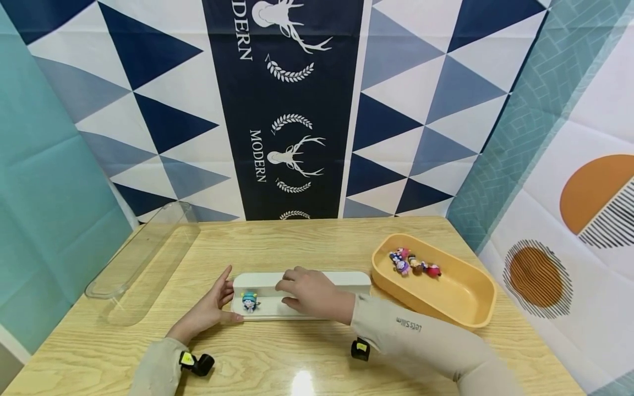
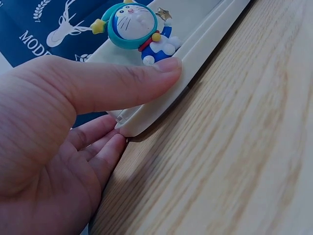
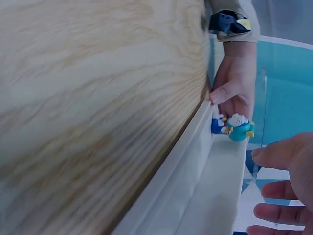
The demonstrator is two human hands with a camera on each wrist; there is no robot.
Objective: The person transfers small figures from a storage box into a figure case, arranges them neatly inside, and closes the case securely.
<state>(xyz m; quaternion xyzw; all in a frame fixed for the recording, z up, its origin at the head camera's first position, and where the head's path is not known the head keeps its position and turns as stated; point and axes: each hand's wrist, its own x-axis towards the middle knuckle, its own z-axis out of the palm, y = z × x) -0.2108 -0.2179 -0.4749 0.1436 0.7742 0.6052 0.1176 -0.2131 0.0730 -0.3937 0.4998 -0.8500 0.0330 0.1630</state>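
A long, narrow white tray [image 1: 272, 312] with a raised back lies crosswise on the table. At its left end stands a small cat figurine [image 1: 250, 301] in a teal hood, with yellow stars at the hood and a gold star by its hand [image 2: 137, 29]. My left hand [image 1: 210, 308] holds that end, its thumb on the front edge beside the figurine and its fingers at the corner. Over the middle of the tray is my right hand [image 1: 317, 294], fingers loosely bent and spread from the thumb [image 3: 274, 152], with nothing between them.
To the right, a yellow-orange tub [image 1: 460, 291] holds several small figurines [image 1: 402, 267] near its far left end. A clear plastic cover [image 1: 143, 264] lies at the table's left side. Patterned cloth [image 1: 292, 110] hangs behind the wooden table [image 1: 277, 357].
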